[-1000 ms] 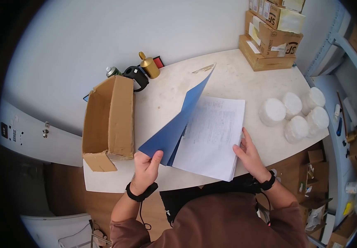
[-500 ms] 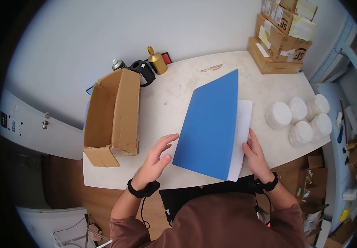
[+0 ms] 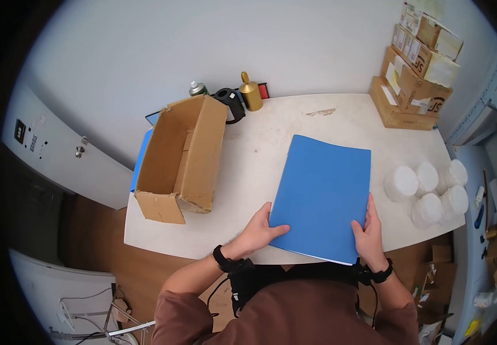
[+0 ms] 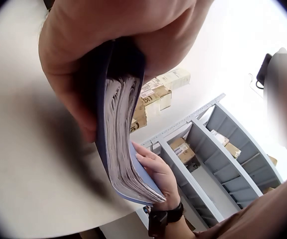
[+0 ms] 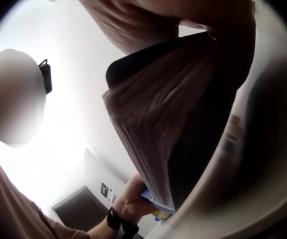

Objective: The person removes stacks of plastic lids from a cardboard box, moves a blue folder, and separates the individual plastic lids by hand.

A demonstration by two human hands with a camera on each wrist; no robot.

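Observation:
A closed blue folder (image 3: pixel 323 195) is held by both hands over the front of the table. My left hand (image 3: pixel 258 230) grips its lower left edge, thumb on the cover and fingers beneath. At the right edge my right hand (image 3: pixel 369 233) holds it the same way, the thumb on top near the lower corner. In the left wrist view, a thick stack of white paper (image 4: pixel 118 129) shows between the covers, and the folder is raised above the tabletop. The right wrist view shows the dark, slightly fanned page edges (image 5: pixel 143 134).
An open cardboard box (image 3: pixel 202 155) stands left on the white table (image 3: pixel 248 184), blue edges behind it. Behind are a spray can (image 3: pixel 198 88), a black holder (image 3: pixel 231 106) and a gold container (image 3: pixel 251 96). Several white round wrapped things (image 3: pixel 427 210) and stacked cartons (image 3: pixel 412 92) stand right.
The folder's blue cover has swung over from left to right and shut on the papers. My left hand let go of the cover, then took hold of the left edge. The right hand kept its hold.

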